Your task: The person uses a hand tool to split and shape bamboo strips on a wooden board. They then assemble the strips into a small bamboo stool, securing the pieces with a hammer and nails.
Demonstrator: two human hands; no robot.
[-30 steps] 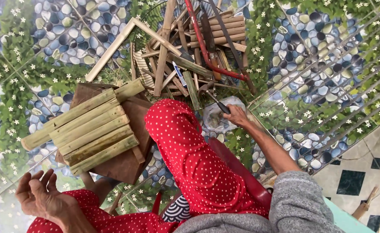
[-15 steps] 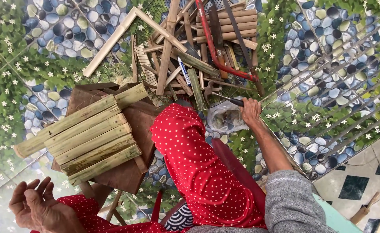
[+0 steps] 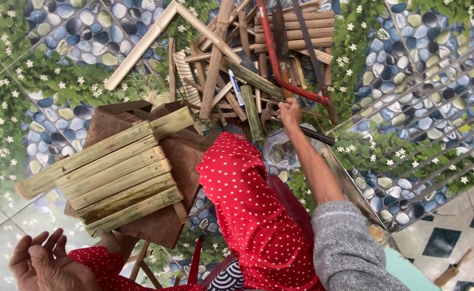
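While the bamboo slats lie stacked on the brown stool, my right hand reaches beyond it into the wood pile, fingers curled, grip unclear; left hand rests open below the stool.

scrap wood pile — crowds right hand | bamboo slats — block left

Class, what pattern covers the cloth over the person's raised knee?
The red cloth over the knee carries small white polka dots, clearest in the head view.
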